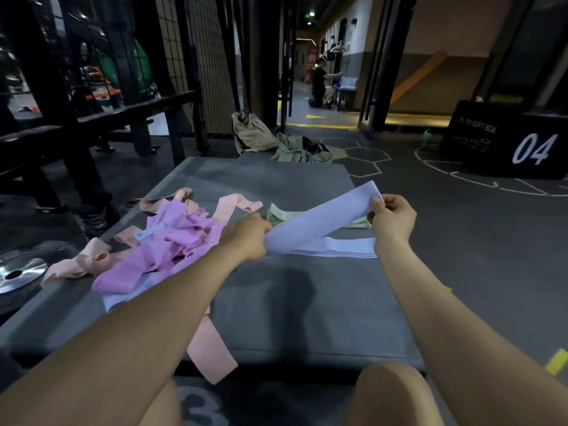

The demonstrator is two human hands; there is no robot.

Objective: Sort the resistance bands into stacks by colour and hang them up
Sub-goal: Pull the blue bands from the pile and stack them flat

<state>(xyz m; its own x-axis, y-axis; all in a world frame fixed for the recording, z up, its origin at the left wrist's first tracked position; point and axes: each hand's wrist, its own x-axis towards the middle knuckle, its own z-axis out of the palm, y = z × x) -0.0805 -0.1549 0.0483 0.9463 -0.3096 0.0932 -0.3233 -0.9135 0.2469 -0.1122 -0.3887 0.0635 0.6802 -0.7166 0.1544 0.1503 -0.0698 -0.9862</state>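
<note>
The left hand (246, 236) grips one end of a pale blue band (322, 219) with curled fingers, and the right hand (392, 219) pinches the other end between thumb and fingertips, so the band is held stretched in the air just above the bench (276, 302). Its long axis goes from the left hand up to the right hand and a little away from the person, with the flat face turned upward. Directly under the hands lies the blue stack (338, 249), flat, with its length running across from hand to hand. The risk, I think, is that the held band comes down at this slant and lies crooked over the stack, because its axis does not match the stack below. A loose pinch on the right end could also let it snap back. To the left of the left hand is the mixed heap (172, 241) of purple and pink bands, not yet sorted; behind the hands is a green stack (279, 217).
</note>
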